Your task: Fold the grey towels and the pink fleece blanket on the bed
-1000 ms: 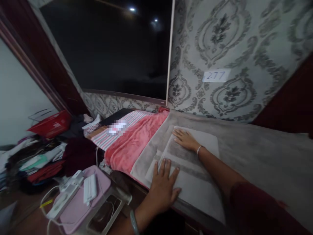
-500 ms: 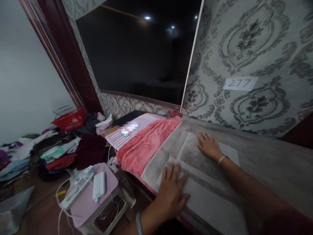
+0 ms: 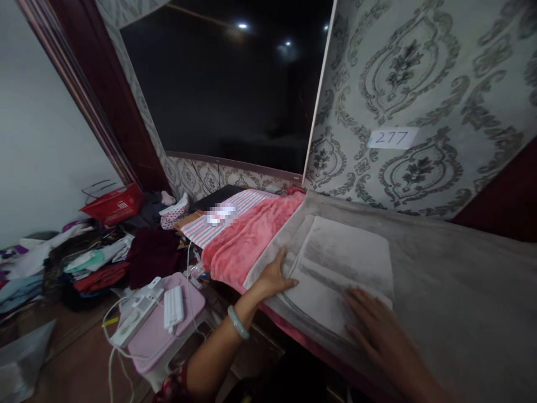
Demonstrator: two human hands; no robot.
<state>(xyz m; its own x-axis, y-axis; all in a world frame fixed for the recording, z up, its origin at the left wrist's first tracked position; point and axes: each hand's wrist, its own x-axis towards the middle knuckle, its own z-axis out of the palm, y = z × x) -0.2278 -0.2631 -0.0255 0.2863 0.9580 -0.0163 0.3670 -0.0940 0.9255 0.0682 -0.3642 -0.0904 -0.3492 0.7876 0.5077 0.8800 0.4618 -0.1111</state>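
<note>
— While the left hand (image 3: 274,275) curls its fingers over the near-left edge of the folded grey towel (image 3: 344,268), the right hand (image 3: 373,327) lies flat and open on the near corner, palm down, gripping nothing.

— And where does that towel sit?

— Squarely on the grey blanket (image 3: 453,291) spread across the bed, just beside the pink fleece blanket (image 3: 243,246), which overlaps a striped cloth (image 3: 235,215) further back.

— How far along would you call it?

— Judging by the shape, well along: the towel already reads as a neat rectangle with layered edges stacked at the left side. What looks left is a last tidy of that left edge, where the layers don't quite line up, and perhaps one more fold.

— Anything else waiting?

— Plenty of loose clothing (image 3: 84,263) heaped on the floor by the red basket (image 3: 113,204), well apart from the bed, and a pink stool (image 3: 159,330) carrying a white power strip (image 3: 134,316). None of that is touched.
</note>
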